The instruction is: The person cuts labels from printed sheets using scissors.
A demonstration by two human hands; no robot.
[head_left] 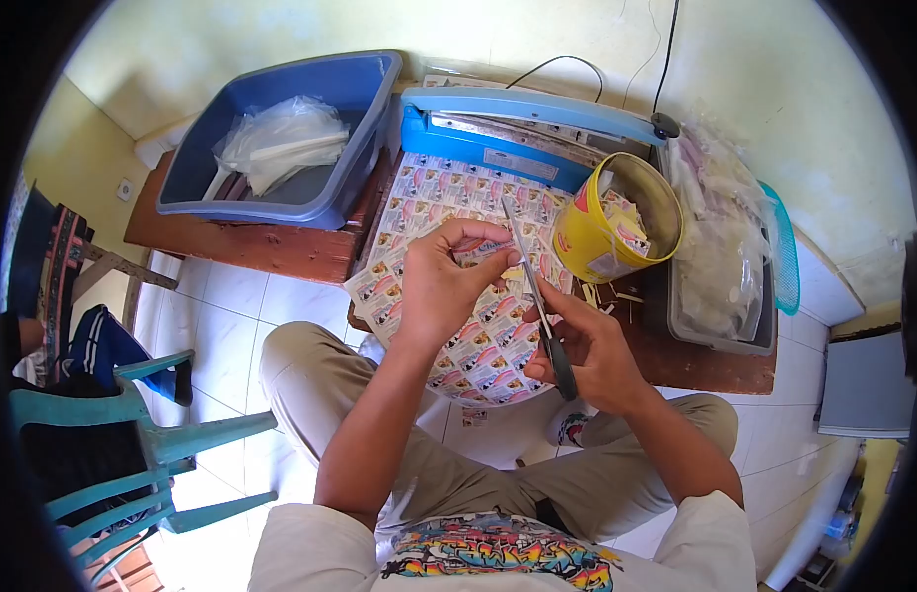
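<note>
My left hand (439,286) pinches a small printed paper label between thumb and fingers; the fingers cover most of it. In my right hand (598,357) is a pair of scissors (558,367) with black handles, its long blades pointing away from me and passing right beside the left fingertips. I cannot tell whether the blades touch the paper. Under both hands, large sheets of printed labels (468,370) cover the bench and hang over its front edge. Close to the right hand stands a yellow tin (586,237) with cut labels inside.
Behind the sheets stands a blue impulse sealer (508,158) with a cable. A blue tub (355,187) holding clear plastic bags (286,138) sits at left on the wooden bench (241,247). At right, a grey tray (715,340) is heaped with plastic bags. A green chair (172,444) stands at left.
</note>
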